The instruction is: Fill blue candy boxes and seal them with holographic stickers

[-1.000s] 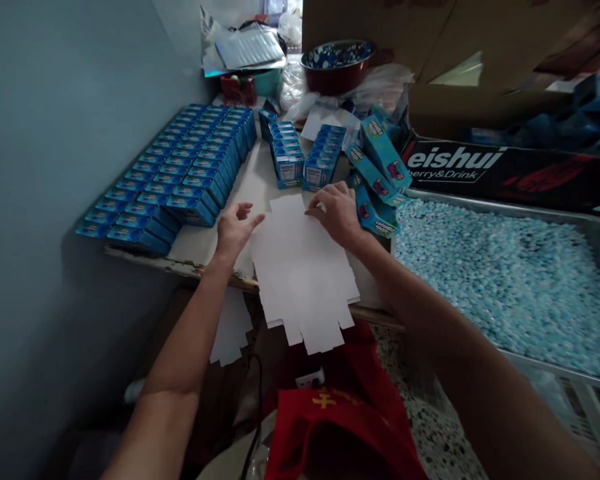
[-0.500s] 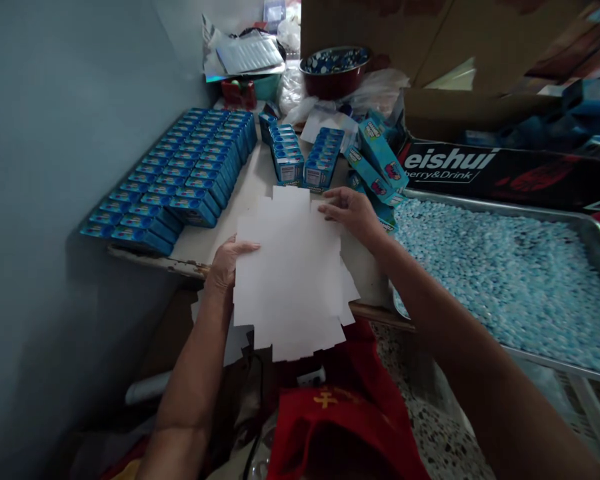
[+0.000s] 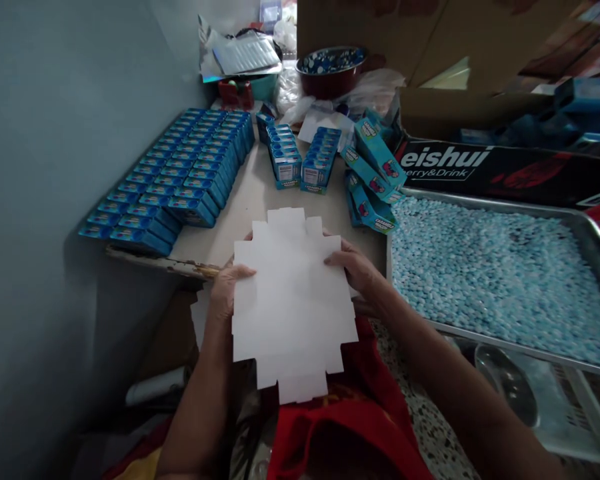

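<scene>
Between my hands is a white die-cut carton blank (image 3: 293, 300) with notched flaps, its plain side facing up; whether it is one sheet or several stacked I cannot tell. My left hand (image 3: 227, 287) grips its left edge, thumb on top and fingers underneath. On the opposite edge my right hand (image 3: 355, 267) holds it the same way. Beyond it on the table stand two short rows of small blue boxes, a left row (image 3: 285, 157) and a right row (image 3: 321, 160). Larger blue display cartons (image 3: 373, 180) lie tilted together at their right.
A big block of blue boxes (image 3: 180, 173) fills the table's left side by the wall. At right lies a metal tray (image 3: 480, 330) of pale blue pieces, with a black printed carton (image 3: 505, 170) behind it. A red bowl (image 3: 330, 83) stands at the back.
The white blank has come down toward me and sits straighter. My right hand has moved from its top corner down to its right edge. My left hand has lowered slightly, still gripping.
</scene>
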### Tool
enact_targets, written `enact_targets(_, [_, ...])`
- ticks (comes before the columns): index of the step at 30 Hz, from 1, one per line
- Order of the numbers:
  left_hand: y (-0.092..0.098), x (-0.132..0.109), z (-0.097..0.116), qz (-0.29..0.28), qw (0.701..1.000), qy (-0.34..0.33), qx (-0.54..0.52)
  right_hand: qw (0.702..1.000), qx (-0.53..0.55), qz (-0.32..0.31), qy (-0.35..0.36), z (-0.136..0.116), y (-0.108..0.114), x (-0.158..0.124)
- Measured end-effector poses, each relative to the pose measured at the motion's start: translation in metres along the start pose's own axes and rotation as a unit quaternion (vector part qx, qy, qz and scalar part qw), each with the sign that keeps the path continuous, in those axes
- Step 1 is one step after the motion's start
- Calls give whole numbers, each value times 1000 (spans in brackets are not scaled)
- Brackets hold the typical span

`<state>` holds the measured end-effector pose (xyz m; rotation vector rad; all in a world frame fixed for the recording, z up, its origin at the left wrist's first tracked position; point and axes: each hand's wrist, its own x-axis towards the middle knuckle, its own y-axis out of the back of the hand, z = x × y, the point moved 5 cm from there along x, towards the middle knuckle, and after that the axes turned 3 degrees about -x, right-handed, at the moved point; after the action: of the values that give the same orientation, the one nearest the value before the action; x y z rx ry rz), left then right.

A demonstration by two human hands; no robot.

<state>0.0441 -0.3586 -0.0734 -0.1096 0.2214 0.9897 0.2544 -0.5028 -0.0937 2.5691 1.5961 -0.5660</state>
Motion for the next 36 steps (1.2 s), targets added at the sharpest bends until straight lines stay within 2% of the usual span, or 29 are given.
enact_targets(3, [-18, -13, -1, -12, 999, -26, -39, 999, -18, 30, 34, 6, 4, -3])
enact_targets(5, [-29, -17, -1, -24, 998, -53, 0, 993, -87, 33, 72, 9, 5, 0])
enact_targets(7, [-39, -16, -3, -58, 997, -49, 23, 978, -183, 30, 99, 13, 5, 8])
enact_targets(11, [-47, 0, -12, -101, 994, 19, -47, 946, -305, 49, 97, 26, 4, 27])
enact_targets(14, [-48, 18, -17, -103, 992, 32, -64, 905, -399, 90, 114, 26, 0, 37])
enact_targets(17, [-46, 35, -25, -80, 995, 16, -57, 861, -481, 121, 117, 21, -4, 47])
enact_targets(22, [-49, 49, -40, -31, 999, -22, -35, 841, -515, 104, 131, 15, -8, 65])
enact_targets(26, [-54, 45, -30, 72, 990, -112, 50, 806, -566, 103, 140, 14, -14, 67])
enact_targets(28, [-58, 45, -22, 91, 979, -151, 101, 800, -570, 110, 150, 12, -17, 63])
enact_targets(30, [-61, 48, -20, 78, 977, -150, 133, 806, -558, 128, 151, 10, -18, 58])
enact_targets(32, [-59, 54, -22, 69, 981, -119, 137, 809, -555, 142, 132, 9, -18, 54])
enact_targets(34, [-56, 57, -26, 80, 985, -91, 120, 800, -572, 139, 114, 8, -19, 51])
enact_targets(36, [-55, 57, -26, 99, 985, -90, 111, 787, -595, 126, 108, 6, -21, 49])
